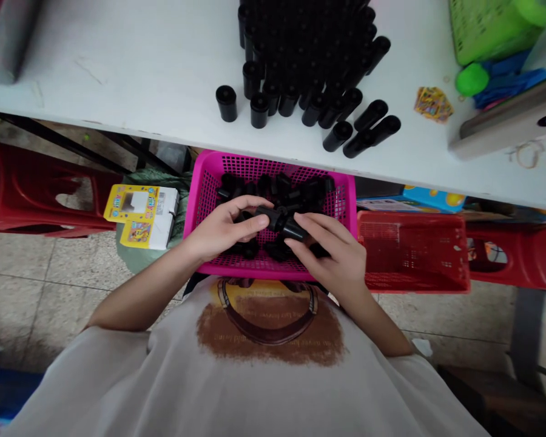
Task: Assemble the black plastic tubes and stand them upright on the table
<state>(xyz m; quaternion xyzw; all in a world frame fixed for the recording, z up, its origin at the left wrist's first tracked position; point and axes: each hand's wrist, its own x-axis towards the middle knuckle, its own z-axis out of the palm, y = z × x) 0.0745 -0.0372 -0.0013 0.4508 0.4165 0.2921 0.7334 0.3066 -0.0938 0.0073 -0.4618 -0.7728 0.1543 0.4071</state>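
Over a pink plastic basket (195, 212), my left hand (230, 227) pinches a black plastic piece (269, 217) between thumb and fingers. My right hand (334, 249) grips a second black cylindrical piece (295, 230). The two pieces meet end to end; whether they are joined I cannot tell. Beneath my hands, many loose black plastic parts (282, 187) fill the basket, partly hidden by the fingers. On the white table (141, 79) ahead stand many black cylinders (309, 60) in a tight group, a few lying over at its right side.
A red basket (414, 255) is right of the pink one. Yellow-and-white cardboard packaging (150, 212) lies at the left, beside a red stool (36, 188). On the table's right are a green basket (495, 27), small yellow cards (434, 104) and a grey device (509, 118).
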